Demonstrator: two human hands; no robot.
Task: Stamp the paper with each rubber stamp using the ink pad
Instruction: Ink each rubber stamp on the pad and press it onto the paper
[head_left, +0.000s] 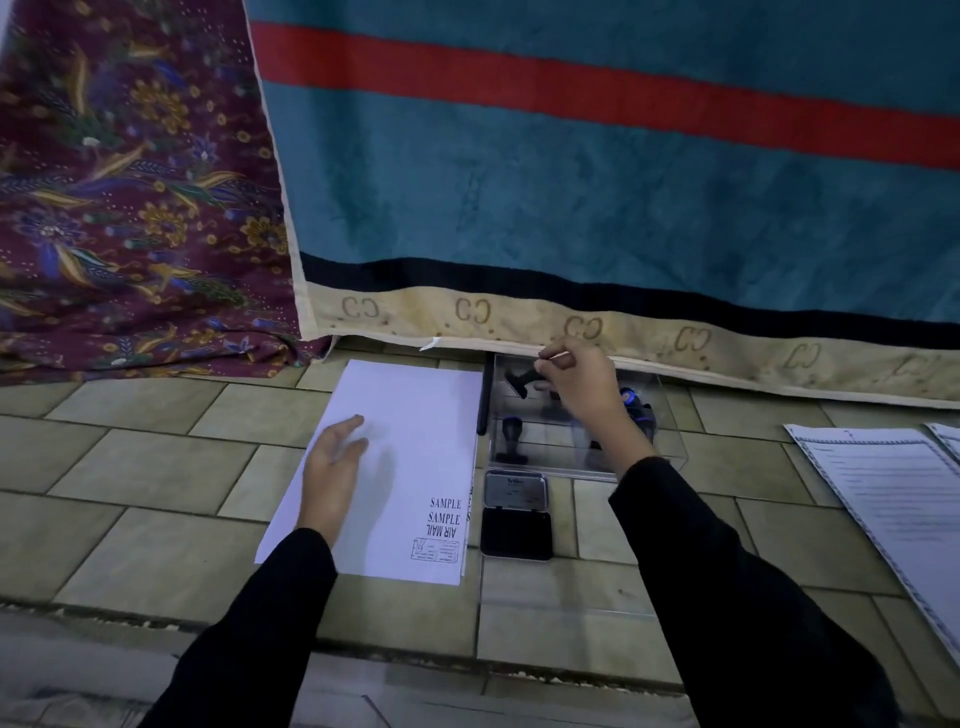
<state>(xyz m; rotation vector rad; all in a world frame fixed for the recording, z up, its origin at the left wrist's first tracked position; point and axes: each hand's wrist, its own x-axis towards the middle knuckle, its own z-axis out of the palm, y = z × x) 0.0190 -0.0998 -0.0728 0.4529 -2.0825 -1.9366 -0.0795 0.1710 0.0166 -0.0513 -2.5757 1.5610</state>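
The left hand (332, 467) is lying flat and spread on the sheet of white paper (405, 415), pressing it against the tiled floor (156, 467); it is gripping nothing. The paper is already carrying prints near its lower right corner: two reading SAMPLE, one reading AIR MAIL, and a boxed mark below them.

The right hand (582, 384) is reaching over a clear plastic tray (670, 452) just right of the paper, its fingers pinched around the handle of a black rubber stamp (522, 382) that is tilting over the tray's far left part. A second black stamp (511, 439) is standing upright in the tray's near left corner, and a blue and black stamp (636, 405) is sitting on the tray's right side, partly hidden by the wrist.

The ink pad (516, 530) is lying open on the floor just in front of the tray, beside the paper's right edge, with its grey lid (516, 488) folded back toward the tray.

Printed sheets (893, 499) are lying well apart on the right. A teal towel (571, 182) with a red stripe is hanging behind everything, next to a patterned maroon cloth (130, 182).
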